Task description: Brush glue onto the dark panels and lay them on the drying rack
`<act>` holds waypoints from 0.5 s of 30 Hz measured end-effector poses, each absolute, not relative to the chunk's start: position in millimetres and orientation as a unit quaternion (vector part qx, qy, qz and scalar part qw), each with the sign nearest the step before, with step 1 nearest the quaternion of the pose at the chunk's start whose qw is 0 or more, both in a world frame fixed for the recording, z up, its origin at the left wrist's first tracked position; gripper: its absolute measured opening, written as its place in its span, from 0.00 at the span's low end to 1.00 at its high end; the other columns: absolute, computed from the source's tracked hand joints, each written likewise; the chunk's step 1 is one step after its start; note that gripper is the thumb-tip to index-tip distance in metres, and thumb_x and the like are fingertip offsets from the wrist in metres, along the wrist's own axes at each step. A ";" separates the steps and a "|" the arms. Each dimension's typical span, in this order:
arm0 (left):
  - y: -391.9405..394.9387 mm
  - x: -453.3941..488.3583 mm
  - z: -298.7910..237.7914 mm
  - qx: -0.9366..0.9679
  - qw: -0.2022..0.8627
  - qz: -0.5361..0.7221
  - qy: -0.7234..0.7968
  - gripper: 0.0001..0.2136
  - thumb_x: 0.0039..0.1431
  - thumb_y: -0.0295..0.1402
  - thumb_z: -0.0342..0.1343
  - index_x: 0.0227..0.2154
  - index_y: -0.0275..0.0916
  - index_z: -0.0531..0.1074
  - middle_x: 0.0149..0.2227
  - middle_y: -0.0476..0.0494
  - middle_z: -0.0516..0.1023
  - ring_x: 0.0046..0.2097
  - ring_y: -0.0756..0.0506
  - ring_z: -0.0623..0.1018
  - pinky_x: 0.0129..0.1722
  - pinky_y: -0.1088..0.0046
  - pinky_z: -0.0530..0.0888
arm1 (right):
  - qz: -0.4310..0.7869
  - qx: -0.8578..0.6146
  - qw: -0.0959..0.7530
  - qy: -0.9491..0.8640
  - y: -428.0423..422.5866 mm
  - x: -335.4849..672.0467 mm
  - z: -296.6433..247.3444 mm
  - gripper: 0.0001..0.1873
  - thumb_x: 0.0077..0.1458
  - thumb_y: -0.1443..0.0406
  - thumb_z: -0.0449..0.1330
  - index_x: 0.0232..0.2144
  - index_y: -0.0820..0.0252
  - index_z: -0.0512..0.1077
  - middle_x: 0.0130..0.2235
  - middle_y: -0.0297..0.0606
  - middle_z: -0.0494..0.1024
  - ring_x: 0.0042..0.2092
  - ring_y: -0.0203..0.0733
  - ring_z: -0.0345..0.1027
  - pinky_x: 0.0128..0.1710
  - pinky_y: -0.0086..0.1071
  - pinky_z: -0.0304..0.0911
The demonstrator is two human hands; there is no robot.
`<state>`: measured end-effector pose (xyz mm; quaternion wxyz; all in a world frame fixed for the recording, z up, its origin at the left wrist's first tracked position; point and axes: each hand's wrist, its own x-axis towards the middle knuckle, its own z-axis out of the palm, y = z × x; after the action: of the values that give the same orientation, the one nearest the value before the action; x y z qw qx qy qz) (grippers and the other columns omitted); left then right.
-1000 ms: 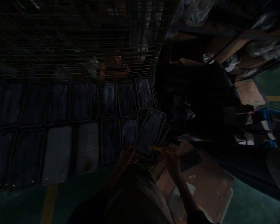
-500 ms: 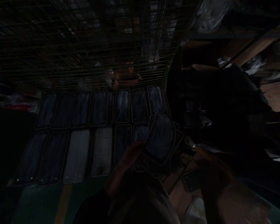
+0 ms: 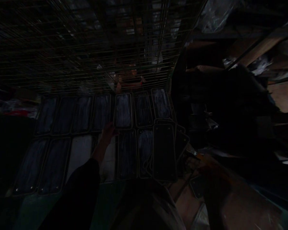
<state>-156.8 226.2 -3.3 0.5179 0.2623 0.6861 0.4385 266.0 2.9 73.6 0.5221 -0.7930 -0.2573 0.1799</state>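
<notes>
The scene is very dark. My left hand (image 3: 108, 131) reaches forward at the end of a dark sleeve. Its fingers grip the lower left corner of a framed rectangular panel (image 3: 123, 110), which lies in the back row of similar panels (image 3: 102, 111) laid side by side on the floor. A loose stack of the same panels (image 3: 164, 153) rests in front of me to the right. My right hand (image 3: 206, 169) is a dim shape just right of that stack, over a brown board (image 3: 242, 204). Its fingers do not show.
A wire mesh cage wall (image 3: 86, 48) rises behind the rows of panels. Two pale panels (image 3: 79, 153) lie in the near row. Dark clutter and shelving (image 3: 230, 95) fill the right side. The green floor (image 3: 26, 210) shows at the lower left.
My left hand has taken the top panel off the stack and carried it forward and left into the back row. The right hand has stayed low beside the stack.
</notes>
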 end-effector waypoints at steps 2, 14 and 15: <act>227.2 -162.8 -13.3 0.240 0.516 0.450 0.688 0.18 0.44 0.32 0.65 0.39 0.37 0.68 0.27 0.53 0.76 0.25 0.50 0.77 0.30 0.70 0.76 | 0.192 -0.791 0.528 -0.242 0.8 264.9 74.5 0.23 0.52 0.46 0.64 0.30 0.61 0.73 0.28 0.40 0.76 0.28 0.44 0.72 0.27 0.37 0.67; 234.6 -156.2 -31.5 0.194 0.449 0.496 0.717 0.12 0.48 0.26 0.60 0.36 0.39 0.64 0.27 0.55 0.72 0.26 0.51 0.76 0.35 0.64 0.79 | 0.230 -0.780 0.537 -0.225 -10.2 261.0 67.2 0.21 0.57 0.49 0.61 0.39 0.62 0.73 0.30 0.38 0.76 0.28 0.41 0.72 0.27 0.35 0.69; 233.3 -155.6 -32.4 0.198 0.434 0.487 0.731 0.11 0.50 0.26 0.59 0.35 0.39 0.64 0.26 0.55 0.72 0.25 0.52 0.75 0.33 0.66 0.79 | 0.222 -0.783 0.533 -0.231 -10.9 261.1 66.3 0.22 0.56 0.49 0.62 0.39 0.62 0.73 0.31 0.39 0.76 0.29 0.42 0.72 0.27 0.34 0.68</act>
<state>-155.6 233.3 -32.4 0.4338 0.1984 0.7315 0.4872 261.1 -10.9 66.3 0.5327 -0.7832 -0.2313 0.2221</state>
